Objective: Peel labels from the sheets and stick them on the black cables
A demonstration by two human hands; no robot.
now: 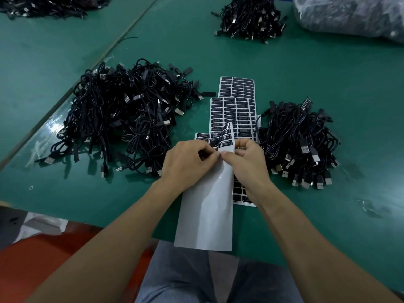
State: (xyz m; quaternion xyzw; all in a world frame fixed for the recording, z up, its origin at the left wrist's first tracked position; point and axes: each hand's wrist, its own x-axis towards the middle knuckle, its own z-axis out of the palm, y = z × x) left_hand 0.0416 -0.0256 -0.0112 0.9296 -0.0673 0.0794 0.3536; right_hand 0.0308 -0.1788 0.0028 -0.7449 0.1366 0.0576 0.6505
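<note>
A long white backing sheet (pixel 205 211) hangs over the table's near edge, its top end still carrying black labels (pixel 225 136) that curl upward. My left hand (pixel 185 162) pinches a black label at the sheet's top. My right hand (pixel 249 160) pinches the white sheet right beside it, thumb touching the left fingers. Sheets full of black labels (pixel 236 106) lie flat just beyond my hands. A big heap of black cables (pixel 122 114) sits to the left, a smaller heap of black cables (pixel 299 141) to the right.
The green table (pixel 328 79) has a seam running diagonally at left. Another cable pile (pixel 251 18) lies at the far centre, one more pile (pixel 43 6) at far left, and a clear plastic bag (pixel 349 14) at far right. My lap in grey trousers (pixel 196 278) is below the edge.
</note>
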